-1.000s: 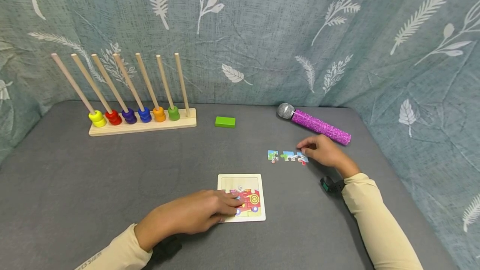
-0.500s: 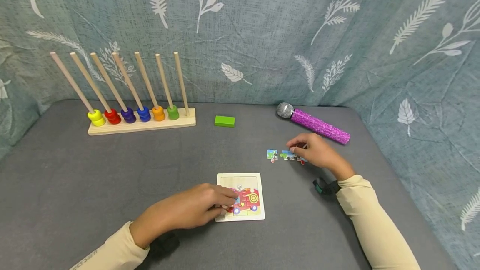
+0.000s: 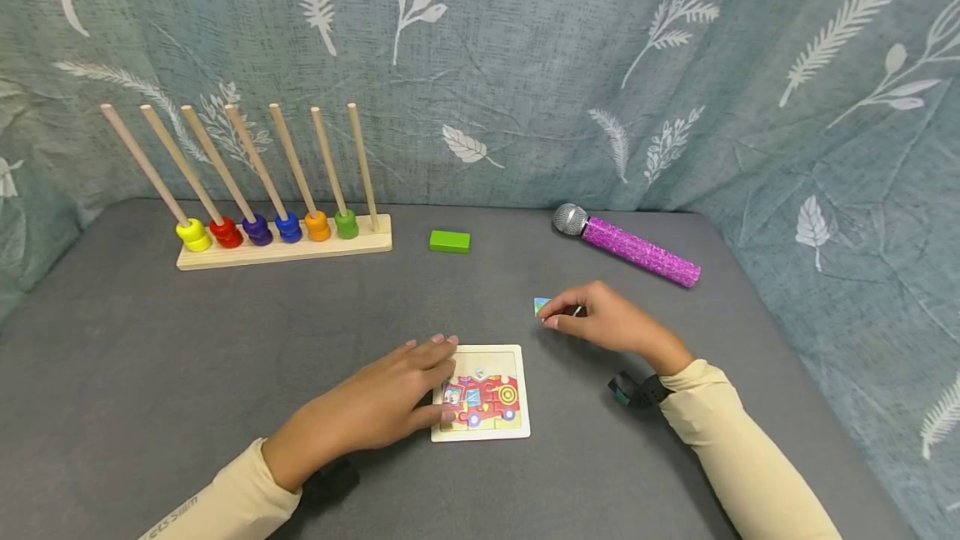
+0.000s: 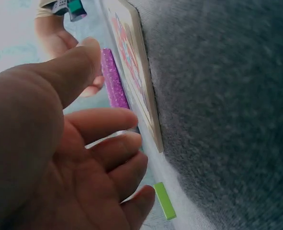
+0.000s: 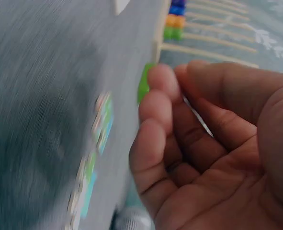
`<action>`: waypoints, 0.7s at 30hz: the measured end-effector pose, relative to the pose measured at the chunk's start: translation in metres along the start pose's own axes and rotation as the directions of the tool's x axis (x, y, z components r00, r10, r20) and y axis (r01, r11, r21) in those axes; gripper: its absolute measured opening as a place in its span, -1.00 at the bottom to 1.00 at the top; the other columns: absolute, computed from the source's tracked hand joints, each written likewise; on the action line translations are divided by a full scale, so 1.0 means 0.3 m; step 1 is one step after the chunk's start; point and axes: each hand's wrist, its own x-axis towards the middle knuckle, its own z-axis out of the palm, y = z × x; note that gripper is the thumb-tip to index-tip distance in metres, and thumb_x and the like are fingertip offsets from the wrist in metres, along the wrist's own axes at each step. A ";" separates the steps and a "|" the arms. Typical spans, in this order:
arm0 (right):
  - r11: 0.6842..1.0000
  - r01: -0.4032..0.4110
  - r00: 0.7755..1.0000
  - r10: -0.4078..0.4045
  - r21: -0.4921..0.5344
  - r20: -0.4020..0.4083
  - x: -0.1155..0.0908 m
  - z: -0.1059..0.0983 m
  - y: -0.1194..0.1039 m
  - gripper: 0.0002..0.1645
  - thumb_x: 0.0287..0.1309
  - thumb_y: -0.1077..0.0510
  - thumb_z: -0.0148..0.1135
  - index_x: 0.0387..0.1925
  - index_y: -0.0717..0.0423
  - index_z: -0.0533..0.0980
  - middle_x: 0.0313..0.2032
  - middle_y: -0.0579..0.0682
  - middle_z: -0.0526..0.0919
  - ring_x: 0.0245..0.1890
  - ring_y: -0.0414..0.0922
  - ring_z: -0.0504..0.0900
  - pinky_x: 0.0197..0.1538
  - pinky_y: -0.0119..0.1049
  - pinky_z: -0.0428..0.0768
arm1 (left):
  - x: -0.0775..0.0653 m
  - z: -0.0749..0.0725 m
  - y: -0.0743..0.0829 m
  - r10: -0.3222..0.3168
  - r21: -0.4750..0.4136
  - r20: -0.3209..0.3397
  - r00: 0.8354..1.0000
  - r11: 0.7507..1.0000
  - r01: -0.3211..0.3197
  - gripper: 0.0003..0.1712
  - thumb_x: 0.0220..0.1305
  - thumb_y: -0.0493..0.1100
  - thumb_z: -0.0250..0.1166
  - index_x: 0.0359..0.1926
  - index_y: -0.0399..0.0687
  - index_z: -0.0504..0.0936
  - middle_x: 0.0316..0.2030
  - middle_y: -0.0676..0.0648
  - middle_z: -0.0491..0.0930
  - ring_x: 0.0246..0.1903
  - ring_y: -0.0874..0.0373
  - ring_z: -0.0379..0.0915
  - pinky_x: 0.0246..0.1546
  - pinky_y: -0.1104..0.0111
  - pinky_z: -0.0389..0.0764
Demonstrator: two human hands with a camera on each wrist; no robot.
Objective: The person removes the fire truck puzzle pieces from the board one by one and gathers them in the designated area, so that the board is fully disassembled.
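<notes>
A wooden tray puzzle (image 3: pixel 487 437) holds a red vehicle picture with a face at its left end; its upper strip shows bare wood. My left hand (image 3: pixel 375 398) overlaps the tray's left side with fingers spread and nothing held. In the left wrist view, its fingers (image 4: pixel 127 141) are relaxed beside the tray's edge. My right hand (image 3: pixel 611 319) hovers over the loose puzzle pieces, hiding most of them; one blue-and-green jigsaw piece (image 3: pixel 541 305) peeks out past its fingertips. The right wrist view shows its fingers loosely bent and holding nothing, with jigsaw pieces (image 5: pixel 103 120) lying apart on the cloth.
A wooden peg stacker (image 3: pixel 285 253) with coloured rings stands at the back left. Right of it lies a green block (image 3: pixel 450 242). A purple glitter microphone (image 3: pixel 637 250) lies behind the right hand. A patterned curtain (image 3: pixel 480 73) hangs along the table's back edge.
My left hand has drawn back left off the picture, its fingers spreading, and the face at the vehicle's left end now shows. My right hand has moved left across the loose pieces.
</notes>
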 end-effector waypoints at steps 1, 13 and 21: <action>1.000 -0.004 1.000 0.003 0.029 0.015 0.002 0.004 -0.008 -0.81 0.24 0.30 0.22 -0.16 0.25 0.69 -0.28 -0.04 0.74 -0.39 -0.25 0.53 -0.41 -0.41 0.45 | -0.002 -0.001 -0.001 -0.018 -0.009 0.018 1.000 1.000 0.018 -0.28 0.36 0.03 0.23 0.34 -0.37 0.33 0.42 -0.29 0.14 0.41 -0.16 0.01 0.34 -0.07 0.08; 0.994 0.085 0.986 -0.093 0.061 0.138 0.014 0.093 -0.083 -0.80 0.27 0.31 0.21 -0.14 0.26 0.68 -0.26 -0.05 0.73 -0.33 -0.27 0.56 -0.27 -0.40 0.55 | 0.004 0.004 0.005 -0.112 0.040 0.073 0.991 0.993 0.109 -0.10 0.36 0.19 0.17 0.41 -0.41 0.17 0.48 -0.25 -0.07 0.47 -0.09 -0.26 0.40 -0.01 -0.09; 0.986 0.159 0.971 -0.167 0.059 0.174 0.014 0.146 -0.104 -0.79 0.28 0.28 0.21 -0.11 0.25 0.67 -0.23 -0.10 0.72 -0.29 -0.33 0.58 -0.19 -0.36 0.61 | 0.014 0.014 0.005 -0.145 0.027 0.137 0.980 0.989 0.143 -0.11 0.37 0.21 0.14 0.43 -0.37 0.16 0.49 -0.21 -0.06 0.47 -0.05 -0.24 0.41 0.03 -0.08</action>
